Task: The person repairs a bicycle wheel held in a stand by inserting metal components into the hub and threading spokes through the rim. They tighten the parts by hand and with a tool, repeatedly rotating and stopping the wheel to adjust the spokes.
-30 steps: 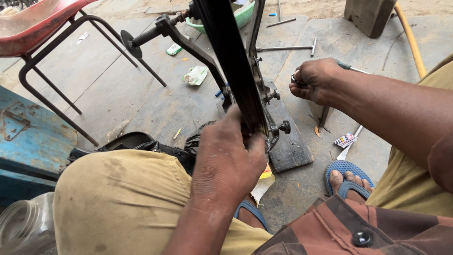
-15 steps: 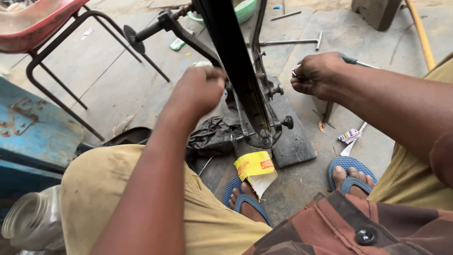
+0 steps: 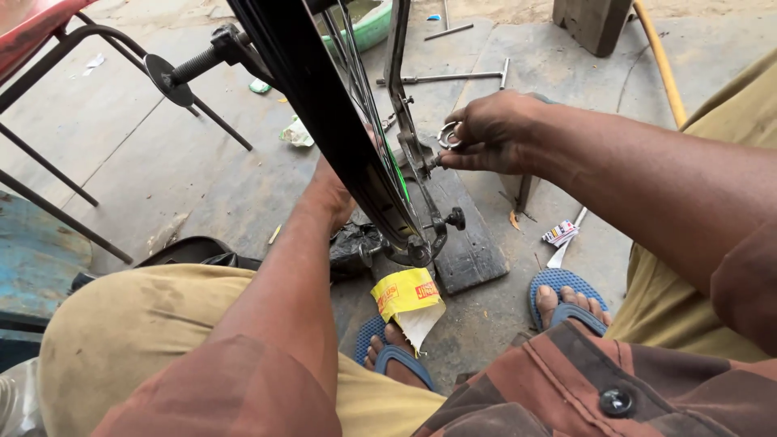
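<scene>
The person sits low on the ground with a black bicycle wheel (image 3: 324, 113) standing upright in a metal stand (image 3: 417, 162) between the knees. The right hand (image 3: 494, 133) is at the side of the stand, near the middle of the wheel; its fingers are curled nearly closed and they pinch a small metal ring or nut (image 3: 447, 136) against the upright arm of the stand. The left hand (image 3: 336, 194) reaches behind the rim, so the wheel hides most of it and I cannot tell if it is open or if it holds anything. The wheel is seated in the stand and its thin spokes (image 3: 364, 97) are visible, so I judge the mounting is mostly done, and the fixing or adjusting at the axle is the part now in hand. The small black knob (image 3: 456, 218) lower on the stand is not touched by any hand. On the concrete floor (image 3: 202, 162) lie a yellow paper packet (image 3: 409, 295) near the left foot, a dark wooden board (image 3: 465, 243) under the stand, and a long metal wrench (image 3: 453, 77) further away, not in use. Both feet wear blue sandals (image 3: 566, 295).
</scene>
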